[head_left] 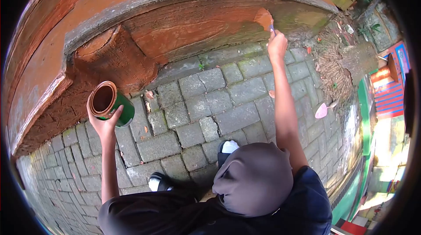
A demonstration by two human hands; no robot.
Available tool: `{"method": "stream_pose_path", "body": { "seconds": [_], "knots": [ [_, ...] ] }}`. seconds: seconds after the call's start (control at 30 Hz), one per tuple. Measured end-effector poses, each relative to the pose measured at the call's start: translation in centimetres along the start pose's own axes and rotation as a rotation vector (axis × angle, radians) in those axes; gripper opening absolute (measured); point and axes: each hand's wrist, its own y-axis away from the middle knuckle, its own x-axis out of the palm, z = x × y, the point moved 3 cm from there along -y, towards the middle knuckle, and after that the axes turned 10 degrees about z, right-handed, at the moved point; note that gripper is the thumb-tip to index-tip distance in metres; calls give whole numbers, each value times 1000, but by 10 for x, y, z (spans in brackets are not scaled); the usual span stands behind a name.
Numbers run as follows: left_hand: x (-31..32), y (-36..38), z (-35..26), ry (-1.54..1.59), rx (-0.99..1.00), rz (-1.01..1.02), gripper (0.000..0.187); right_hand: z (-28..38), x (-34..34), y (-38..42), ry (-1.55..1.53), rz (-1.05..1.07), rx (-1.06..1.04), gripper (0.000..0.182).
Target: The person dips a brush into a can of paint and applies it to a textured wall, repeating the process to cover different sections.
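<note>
My left hand [105, 123] is wrapped round a green paint can [126, 111], which is tilted so its open top faces up toward me. Brown-red paint coats the rim and the inside looks dark. With my arm stretched out to the right, my right hand [277, 44] grips a paintbrush [265, 19] by its purplish handle. The brush's orange-brown bristles lie against the low wall [188, 27]. Left and middle parts of that wall face are orange-brown; toward the right it looks greenish and mossy.
Grey paving blocks [190, 134] cover the ground under my sandalled feet. A brown stump-like block [114, 55] juts from the wall on the left. Gnarled roots [335, 62] spread at the right, near a pink leaf-shaped thing [321, 111]. A green edge [365, 121] runs further right.
</note>
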Motion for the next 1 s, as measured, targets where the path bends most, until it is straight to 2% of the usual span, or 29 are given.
{"method": "stream_pose_path", "body": {
  "seconds": [0.07,0.1,0.2,0.27,0.57,0.67,0.8,0.87,0.93,1.0],
  "knots": [
    [0,-3,1,2,29,-14,87,14,16,8,-127,-26,37,24],
    [2,-5,0,1,25,-10,87,38,16,22,-98,-124,-50,25],
    [2,-13,-5,-6,6,-57,83,98,48,53,-138,-48,-133,23],
    [3,-16,-7,65,-7,-98,79,126,55,78,-214,-68,-126,20],
    [12,-21,-10,96,29,-132,78,239,94,195,-356,335,-353,27],
    [9,-17,-8,67,72,-139,80,265,118,223,-338,443,-570,29],
    [5,-14,-15,32,66,-139,81,243,126,208,-397,448,-708,28],
    [1,-13,-17,57,65,-124,80,216,116,180,-307,494,-716,28],
    [-1,-11,-21,95,116,-96,81,169,117,144,-224,495,-614,29],
    [-5,-10,-16,66,87,-95,81,120,99,112,-173,437,-473,33]
  ]
}}
